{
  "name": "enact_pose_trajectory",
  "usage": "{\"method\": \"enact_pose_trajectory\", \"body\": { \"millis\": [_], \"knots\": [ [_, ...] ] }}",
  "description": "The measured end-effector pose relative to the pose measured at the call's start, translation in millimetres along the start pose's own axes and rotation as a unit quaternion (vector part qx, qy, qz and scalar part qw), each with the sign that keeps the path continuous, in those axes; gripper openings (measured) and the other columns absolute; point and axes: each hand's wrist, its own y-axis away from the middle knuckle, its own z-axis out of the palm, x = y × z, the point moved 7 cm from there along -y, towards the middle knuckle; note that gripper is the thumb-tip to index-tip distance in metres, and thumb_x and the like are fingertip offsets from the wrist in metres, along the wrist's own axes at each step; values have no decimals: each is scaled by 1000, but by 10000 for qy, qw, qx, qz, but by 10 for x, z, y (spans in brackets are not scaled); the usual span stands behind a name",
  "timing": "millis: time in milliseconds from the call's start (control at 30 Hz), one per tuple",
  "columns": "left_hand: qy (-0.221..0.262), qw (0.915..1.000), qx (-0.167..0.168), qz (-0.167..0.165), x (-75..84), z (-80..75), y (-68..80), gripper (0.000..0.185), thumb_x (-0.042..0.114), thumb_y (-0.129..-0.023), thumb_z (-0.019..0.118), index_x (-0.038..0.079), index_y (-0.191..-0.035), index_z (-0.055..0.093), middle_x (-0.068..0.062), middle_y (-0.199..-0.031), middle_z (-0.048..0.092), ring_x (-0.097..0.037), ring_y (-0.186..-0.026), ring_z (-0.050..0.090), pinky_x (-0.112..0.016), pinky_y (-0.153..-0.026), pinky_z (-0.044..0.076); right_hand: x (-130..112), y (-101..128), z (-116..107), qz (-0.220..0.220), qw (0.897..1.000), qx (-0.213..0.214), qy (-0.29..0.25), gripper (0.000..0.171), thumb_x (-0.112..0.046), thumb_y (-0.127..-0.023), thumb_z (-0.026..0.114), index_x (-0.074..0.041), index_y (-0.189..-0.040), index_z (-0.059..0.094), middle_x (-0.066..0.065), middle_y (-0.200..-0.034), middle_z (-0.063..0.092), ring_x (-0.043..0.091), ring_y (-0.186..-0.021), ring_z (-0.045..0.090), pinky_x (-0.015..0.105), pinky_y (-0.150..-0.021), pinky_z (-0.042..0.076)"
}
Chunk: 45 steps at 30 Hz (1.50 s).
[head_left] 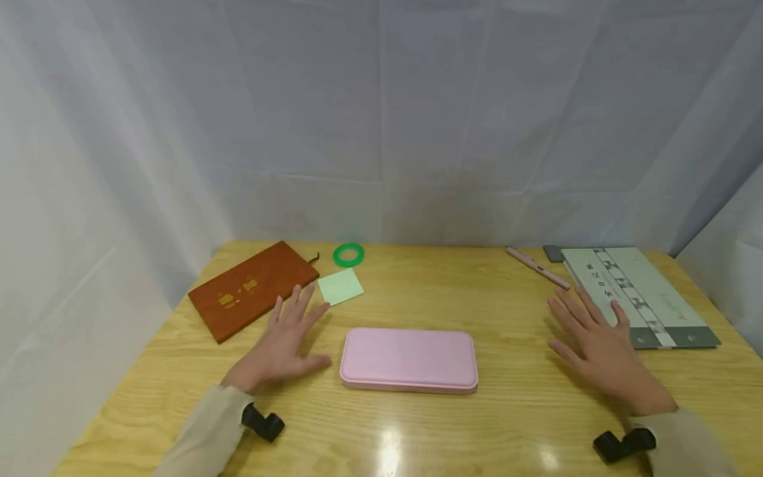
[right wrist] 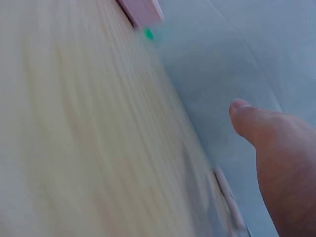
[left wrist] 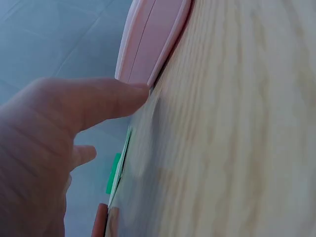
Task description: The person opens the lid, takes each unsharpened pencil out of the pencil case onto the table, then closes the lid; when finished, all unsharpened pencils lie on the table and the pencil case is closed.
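Observation:
A pink rounded case lies closed on the wooden table, between the two hands. My left hand is spread with nothing in it, its thumb pointing toward the case's left end. Just past those fingertips are a brown notebook with gold marks and a pale green sticky-note pad. My right hand, fingers extended and holding nothing, overlaps the lower left edge of a pale green book in the head view. A pink pen lies beyond its fingertips. In the right wrist view its thumb points away from the palm.
A green tape ring lies at the back edge behind the sticky notes. Next to the book's far left corner is a small dark grey block. White curtains hang behind the table and along both sides.

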Motion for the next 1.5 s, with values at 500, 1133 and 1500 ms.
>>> {"method": "enact_pose_trajectory", "body": {
  "millis": [500,1133,1500],
  "knots": [
    [802,9926,-277,871,428,216,-45,110,72,-63,72,9,-147,37,-19,-158,20,-41,-145,16,-64,-112,8,-1182,-230,191,-1329,9829,105,-1268,67,-37,-83,70,-15,-142,48,5,-151,40,21,-134,37,52,-98,23],
    [1934,9789,413,509,543,338,-51,90,42,-64,88,8,-133,42,-8,-142,45,-25,-127,43,-45,-105,34,-1482,-247,243,-1347,9813,-15,-1372,55,-28,-81,72,-12,-132,57,3,-139,52,22,-127,46,43,-96,30],
    [3517,9345,538,75,536,356,-94,63,21,-68,87,9,-124,62,-8,-126,59,-22,-116,54,-25,-98,45,-1793,-499,118,-2082,9694,668,-1116,40,-40,-99,48,-9,-118,64,3,-114,63,18,-102,58,41,-85,48]
  ]
}}
